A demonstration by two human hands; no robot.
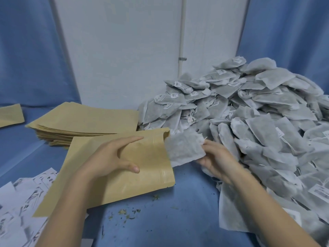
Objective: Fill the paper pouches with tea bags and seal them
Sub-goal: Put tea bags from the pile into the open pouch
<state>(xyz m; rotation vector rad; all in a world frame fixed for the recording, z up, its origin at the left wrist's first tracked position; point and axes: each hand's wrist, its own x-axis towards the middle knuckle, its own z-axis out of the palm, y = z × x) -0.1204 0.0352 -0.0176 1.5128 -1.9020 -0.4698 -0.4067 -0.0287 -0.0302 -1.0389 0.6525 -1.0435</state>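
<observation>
A brown paper pouch (pixel 146 177) lies on the blue table with its open mouth facing right. My left hand (pixel 110 155) rests on top of it, index finger straight, thumb curled over its face. My right hand (pixel 215 159) holds a grey tea bag (pixel 185 148) from below, and the bag's left end sits partly inside the pouch mouth. A big heap of grey tea bags (pixel 258 122) with white tags fills the right side.
A stack of flat brown pouches (pixel 83 122) lies behind the held pouch, and one more pouch (pixel 10 114) sits at the far left edge. White printed labels (pixel 23 202) are scattered at the lower left. Tea crumbs (pixel 128 213) dot the blue table. A white wall stands behind.
</observation>
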